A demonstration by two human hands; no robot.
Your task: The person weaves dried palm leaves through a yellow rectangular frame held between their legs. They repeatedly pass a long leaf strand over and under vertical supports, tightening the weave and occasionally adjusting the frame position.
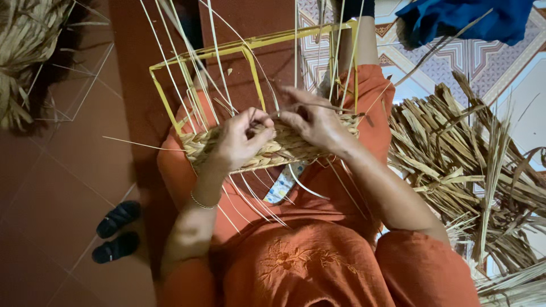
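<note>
A yellow metal frame (250, 44) rests on my lap, with thin pale reed stakes (214, 51) running up through it. A band of twisted straw weaving (284, 149) fills its near edge. My left hand (242, 139) pinches a straw strand against the weave at its middle. Just to the right, my right hand (313, 119) grips the same dry strand and presses on the weave. Both hands almost touch. I wear orange clothes and a thin bracelet (203, 203) on the left wrist.
A big heap of dry straw (478, 170) lies on the patterned mat at my right. Another straw bundle (25, 51) sits at the top left. A pair of black sandals (116, 230) lies on the red tiled floor. Blue cloth (466, 20) is at the top right.
</note>
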